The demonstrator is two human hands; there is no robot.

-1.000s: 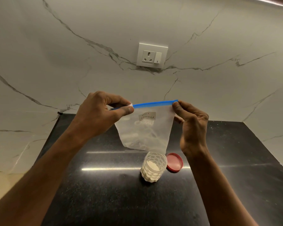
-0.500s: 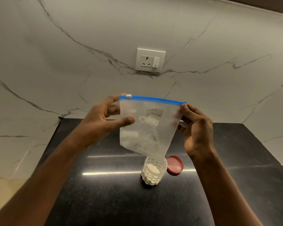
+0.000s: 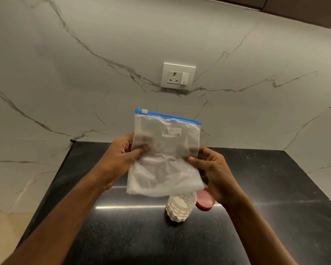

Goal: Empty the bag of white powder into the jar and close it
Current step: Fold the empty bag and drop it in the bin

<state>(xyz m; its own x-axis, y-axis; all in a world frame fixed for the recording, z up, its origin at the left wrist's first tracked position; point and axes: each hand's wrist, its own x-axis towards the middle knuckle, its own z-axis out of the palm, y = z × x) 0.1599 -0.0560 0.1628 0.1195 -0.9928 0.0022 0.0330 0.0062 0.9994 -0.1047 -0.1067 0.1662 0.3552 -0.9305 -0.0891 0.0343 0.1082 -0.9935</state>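
Both forearms reach forward from the bottom corners, hands raised above the worktop (image 3: 107,236). Left hand (image 3: 120,155) grasps the left edge of the bag (image 3: 164,161) about mid-height, thumb on the front face, fingers behind and faintly visible through the plastic. Right hand (image 3: 214,175) grasps the right edge lower down, thumb tip pressed on the front, fingers curled behind. Bag is clear plastic, held upright in the air, blue zip strip (image 3: 168,117) on top with a small white slider tab (image 3: 144,111) near its left end; the bag looks nearly empty, crumpled, with a whitish film inside. Jar (image 3: 180,207) stands upright on the dark speckled worktop directly below the bag's bottom edge, which overlaps the jar's mouth in view; jar is clear with a dimpled pattern, lid off, white powder (image 3: 179,202) inside. Red lid (image 3: 205,200) lies flat on the worktop just right of the jar, partly hidden by the right hand. Marble-look wall behind carries a white socket and switch plate (image 3: 178,76). White label (image 3: 171,132) on the bag is handwritten; second line reads roughly "POWDER", first line not legible.
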